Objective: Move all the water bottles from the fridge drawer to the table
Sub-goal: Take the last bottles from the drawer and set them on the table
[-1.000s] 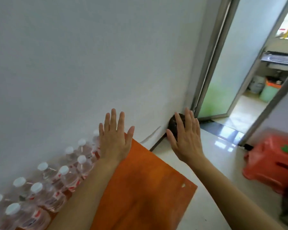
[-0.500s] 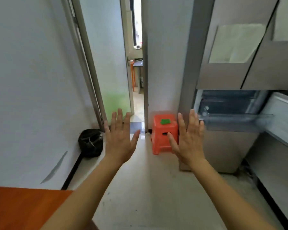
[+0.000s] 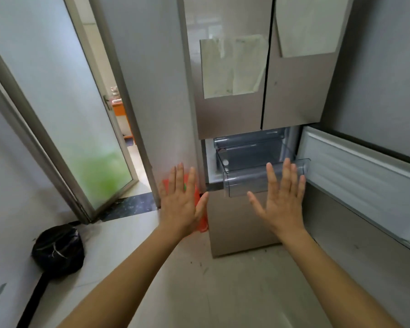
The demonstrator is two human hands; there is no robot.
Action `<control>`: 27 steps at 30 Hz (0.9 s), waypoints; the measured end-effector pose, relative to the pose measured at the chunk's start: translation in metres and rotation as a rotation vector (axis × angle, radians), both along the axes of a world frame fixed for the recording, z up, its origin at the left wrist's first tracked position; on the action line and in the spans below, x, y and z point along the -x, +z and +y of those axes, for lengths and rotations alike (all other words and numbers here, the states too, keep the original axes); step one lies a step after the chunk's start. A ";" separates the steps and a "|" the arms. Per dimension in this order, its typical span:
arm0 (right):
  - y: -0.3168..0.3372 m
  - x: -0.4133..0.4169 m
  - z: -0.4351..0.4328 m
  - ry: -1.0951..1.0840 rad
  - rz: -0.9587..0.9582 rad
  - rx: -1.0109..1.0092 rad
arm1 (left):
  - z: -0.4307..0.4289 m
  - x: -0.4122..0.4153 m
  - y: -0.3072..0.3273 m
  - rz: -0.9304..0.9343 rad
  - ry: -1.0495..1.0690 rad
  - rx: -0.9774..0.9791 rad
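Note:
The fridge (image 3: 265, 74) stands ahead with its lower right door (image 3: 365, 183) swung open. A clear plastic fridge drawer (image 3: 246, 181) is pulled out of the open compartment; I see no bottle in it, though a small white spot shows at its back left. My left hand (image 3: 181, 202) is held up flat with fingers spread, in front of an orange stool. My right hand (image 3: 281, 197) is also flat and spread, just in front of the drawer's front wall. Neither hand holds anything. The table and its bottles are out of view.
An orange stool (image 3: 200, 209) sits on the floor left of the fridge, mostly behind my left hand. A black bag (image 3: 58, 249) lies by the left wall. A frosted glass door (image 3: 64, 110) stands ajar beside a doorway. Pale tiled floor (image 3: 223, 292) lies ahead.
My view has swung from the orange table with its bottles to the right, onto the fridge and its pulled-out drawer. Both hands stayed raised and empty.

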State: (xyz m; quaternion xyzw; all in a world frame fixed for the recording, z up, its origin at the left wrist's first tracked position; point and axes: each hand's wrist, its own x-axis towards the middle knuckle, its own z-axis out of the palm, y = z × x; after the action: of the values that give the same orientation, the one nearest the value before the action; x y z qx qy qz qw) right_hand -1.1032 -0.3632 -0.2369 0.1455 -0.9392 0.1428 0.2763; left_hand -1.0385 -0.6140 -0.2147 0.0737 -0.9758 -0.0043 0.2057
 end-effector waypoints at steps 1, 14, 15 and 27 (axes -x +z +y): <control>-0.006 0.018 0.003 -0.002 -0.010 -0.023 | 0.002 0.022 -0.008 -0.021 -0.003 -0.017; -0.044 0.227 0.048 -0.133 -0.347 -0.120 | 0.028 0.271 -0.067 -0.336 -0.131 -0.120; -0.047 0.240 0.054 -0.133 -0.376 -0.128 | 0.030 0.284 -0.071 -0.351 -0.126 -0.144; -0.091 0.440 0.077 0.145 -0.674 -0.166 | 0.062 0.403 -0.130 -0.347 0.263 -0.640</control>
State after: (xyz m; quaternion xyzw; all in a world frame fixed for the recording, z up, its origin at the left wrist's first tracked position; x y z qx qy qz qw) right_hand -1.5428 -0.2865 -0.3277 0.1786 -0.9732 0.1254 -0.0728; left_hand -1.4412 -0.5518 -0.3448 0.2584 -0.9276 -0.2697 0.0027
